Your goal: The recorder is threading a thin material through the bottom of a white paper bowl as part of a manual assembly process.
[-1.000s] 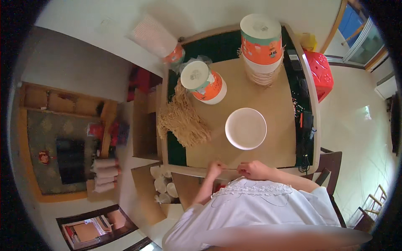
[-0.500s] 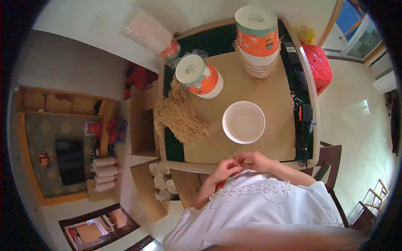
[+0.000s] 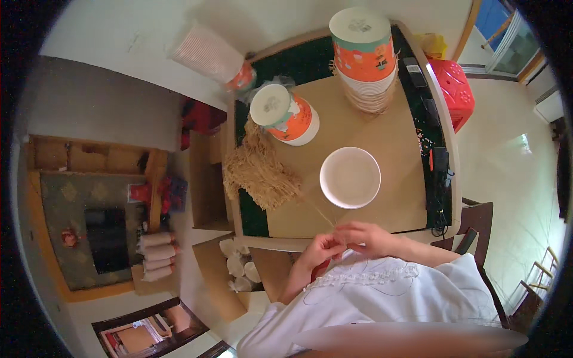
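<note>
Both hands met at the near edge of the worktop [image 3: 382,137], close against the body, where fine work is easiest to see. The left hand [image 3: 320,246] and right hand [image 3: 369,235] had their fingertips pinched together on a thin pale strand [image 3: 322,213], which ran up and to the left toward the straw pile [image 3: 258,173]. The strand was taut, so it looked drawn out from the pile rather than lying loose.

The white bowl [image 3: 350,177] sat just beyond the hands, upright and within easy reach. Behind it, an orange cup [image 3: 285,113] lay tilted beside the pile, and a tall cup stack [image 3: 364,56] stood at the far edge, well apart from the hands, probably kept there as stock. A red stool [image 3: 450,89] stood beside the worktop's right side.
</note>
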`<state>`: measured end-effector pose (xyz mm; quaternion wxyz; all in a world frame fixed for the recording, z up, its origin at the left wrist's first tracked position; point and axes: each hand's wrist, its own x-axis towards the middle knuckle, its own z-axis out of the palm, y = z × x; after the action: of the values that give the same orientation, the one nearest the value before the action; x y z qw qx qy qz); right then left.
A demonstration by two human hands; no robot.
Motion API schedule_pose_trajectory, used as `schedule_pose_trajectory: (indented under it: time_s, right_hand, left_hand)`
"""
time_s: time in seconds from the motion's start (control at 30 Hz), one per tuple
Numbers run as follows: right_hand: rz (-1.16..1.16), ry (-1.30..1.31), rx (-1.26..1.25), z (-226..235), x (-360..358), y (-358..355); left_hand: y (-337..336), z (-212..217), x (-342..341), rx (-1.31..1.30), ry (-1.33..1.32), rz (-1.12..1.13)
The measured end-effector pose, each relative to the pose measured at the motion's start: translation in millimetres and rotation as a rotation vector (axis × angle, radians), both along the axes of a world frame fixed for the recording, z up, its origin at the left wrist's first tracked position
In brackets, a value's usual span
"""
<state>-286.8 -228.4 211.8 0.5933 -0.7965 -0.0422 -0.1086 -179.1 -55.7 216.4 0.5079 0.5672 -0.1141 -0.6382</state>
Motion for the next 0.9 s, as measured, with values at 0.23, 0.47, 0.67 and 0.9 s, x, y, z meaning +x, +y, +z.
schedule_pose_trajectory:
  time_s: [0.23, 0.47, 0.67, 0.9]
  right_hand:
    - [0.052, -0.067, 0.1, -13, 12, 12]
    - [-0.011, -0.038, 0.179, -15, 22, 14]
    - [0.012, 0.116, 0.157, -14, 20, 17]
    - [-0.008, 0.32, 0.19, -43, 13, 25]
  left_hand:
    - [4, 6, 5, 0.011, 0.1, 0.162]
    - [21, -50, 8, -0.186, 0.255, 0.501]
    - [18, -53, 2, 0.029, 0.295, 0.498]
    - [26, -61, 2, -0.217, 0.313, 0.401]
